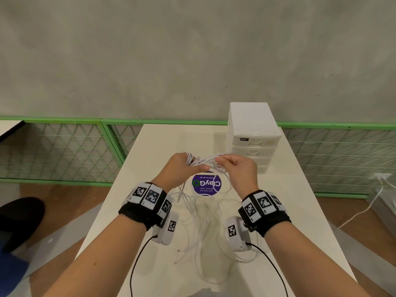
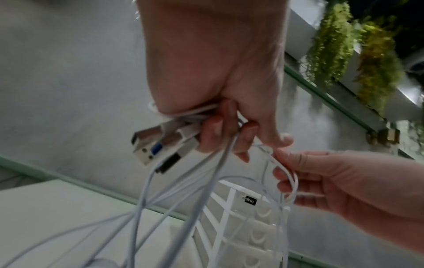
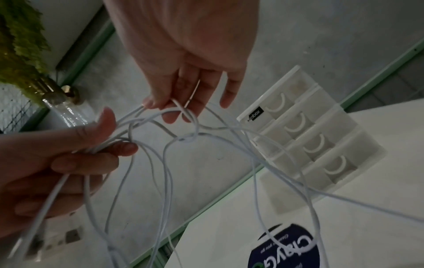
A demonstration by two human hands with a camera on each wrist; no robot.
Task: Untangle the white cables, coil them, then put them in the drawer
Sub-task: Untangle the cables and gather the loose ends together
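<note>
Left hand [image 1: 179,168] gripping bunched white cables [image 1: 201,213] and plugs above table [image 1: 300,211]. Right hand [image 1: 240,170] pinching 1 loop, near closed drawer unit [image 1: 252,133].

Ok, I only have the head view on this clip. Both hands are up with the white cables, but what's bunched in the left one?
Observer: The left hand grips the cables by their USB plugs, several bundled together.
Operator: And the right hand, is it gripping or just touching?
Observer: The right hand has its fingertips hooked through a loop of cable; a knot sits just below them.
Operator: Any drawer open yet?
Observer: No. The right wrist view shows all four fronts of the drawer unit closed.
</note>
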